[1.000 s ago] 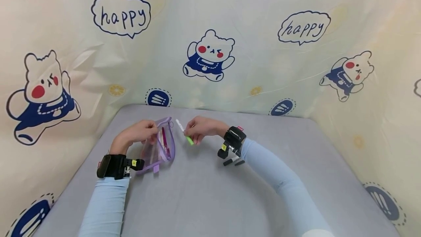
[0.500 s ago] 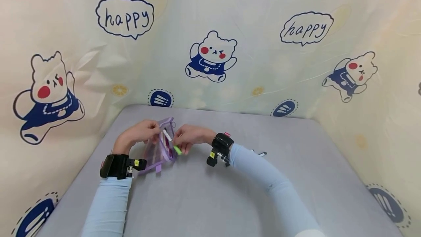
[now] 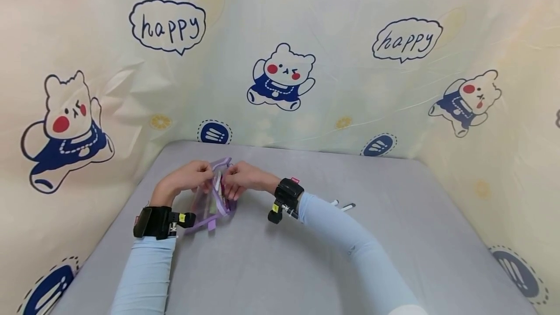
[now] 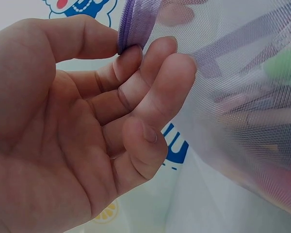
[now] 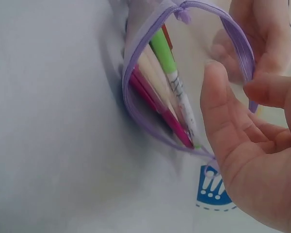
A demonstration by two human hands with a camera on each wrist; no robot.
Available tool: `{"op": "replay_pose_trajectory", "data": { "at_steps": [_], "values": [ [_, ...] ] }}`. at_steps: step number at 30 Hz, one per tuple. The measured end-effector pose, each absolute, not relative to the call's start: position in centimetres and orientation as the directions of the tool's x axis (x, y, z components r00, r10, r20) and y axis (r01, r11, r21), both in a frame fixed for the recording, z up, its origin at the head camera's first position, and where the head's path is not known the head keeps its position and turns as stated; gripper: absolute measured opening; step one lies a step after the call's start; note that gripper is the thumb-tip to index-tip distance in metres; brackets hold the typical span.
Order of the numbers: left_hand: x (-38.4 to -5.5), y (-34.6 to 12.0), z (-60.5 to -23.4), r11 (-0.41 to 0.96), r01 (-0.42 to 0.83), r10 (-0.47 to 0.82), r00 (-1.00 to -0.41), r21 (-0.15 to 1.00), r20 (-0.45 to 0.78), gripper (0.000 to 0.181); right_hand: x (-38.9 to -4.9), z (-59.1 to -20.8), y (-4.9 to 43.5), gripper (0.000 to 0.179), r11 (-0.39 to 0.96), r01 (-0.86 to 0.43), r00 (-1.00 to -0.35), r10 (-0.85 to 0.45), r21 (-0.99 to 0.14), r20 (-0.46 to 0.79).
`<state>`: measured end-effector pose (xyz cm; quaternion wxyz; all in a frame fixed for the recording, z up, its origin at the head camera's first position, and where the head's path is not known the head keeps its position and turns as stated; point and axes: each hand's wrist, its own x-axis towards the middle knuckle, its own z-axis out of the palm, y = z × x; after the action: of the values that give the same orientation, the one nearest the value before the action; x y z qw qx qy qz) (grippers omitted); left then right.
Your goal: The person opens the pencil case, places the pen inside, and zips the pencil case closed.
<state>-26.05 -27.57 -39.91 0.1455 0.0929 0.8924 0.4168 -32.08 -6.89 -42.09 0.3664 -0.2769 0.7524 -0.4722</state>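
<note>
A purple-trimmed mesh pencil pouch (image 3: 202, 212) is held up at the left with its zipped mouth spread wide. My left hand (image 3: 189, 176) pinches the zipper edge (image 4: 138, 26) between thumb and index finger, its other fingers loosely bent beside the mesh. Inside the mouth lies a white marker with a green cap (image 5: 166, 57), beside a magenta pen (image 5: 177, 128) and pale sticks. At the mouth's right side is my right hand (image 3: 249, 177). In the right wrist view its thumb and index finger stand apart, nothing between them, the fingertips right at the purple rim.
Two white markers (image 3: 348, 207) lie on the grey table (image 3: 306, 261), partly behind my right sleeve (image 3: 345, 237). A cloth backdrop (image 3: 332, 91) with printed bears rises behind and beside the table.
My right hand has moved left to the pouch with the green-capped marker. The marker is now inside the pouch, out of the fingers. The left hand keeps its pinch on the edge.
</note>
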Motion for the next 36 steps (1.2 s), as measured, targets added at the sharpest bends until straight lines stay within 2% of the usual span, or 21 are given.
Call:
{"op": "replay_pose_trajectory", "data": {
  "at_steps": [6,14,19,25,36],
  "values": [
    [-26.2,-27.5,-40.1,0.641,0.047,0.288,-0.940,0.766,-0.183,0.020,-32.4,-41.9,-5.7,0.032,0.415,-0.081,-0.607,-0.742,-0.906,-0.285],
    [-26.4,-27.6,-40.4,0.633,0.047,0.293,-0.938,0.772,-0.184,0.017,-32.4,-41.0,-4.1,0.025,0.493,-0.181,-0.645,-0.713,-0.851,-0.276],
    [-26.3,-27.5,-40.3,0.633,0.059,0.306,-0.935,0.772,-0.180,0.017,-32.0,-39.8,-2.8,0.015,0.525,-0.289,-0.629,-0.735,-0.801,-0.254],
    [-26.1,-27.6,-40.3,0.629,0.060,0.310,-0.934,0.775,-0.180,0.016,-31.4,-38.5,-1.2,0.017,0.554,-0.404,-0.616,-0.753,-0.728,-0.231],
    [-26.2,-27.4,-40.3,0.623,0.053,0.309,-0.933,0.781,-0.183,0.017,-31.5,-37.9,2.0,0.020,0.578,-0.521,-0.601,-0.771,-0.628,-0.211]
  ]
}}
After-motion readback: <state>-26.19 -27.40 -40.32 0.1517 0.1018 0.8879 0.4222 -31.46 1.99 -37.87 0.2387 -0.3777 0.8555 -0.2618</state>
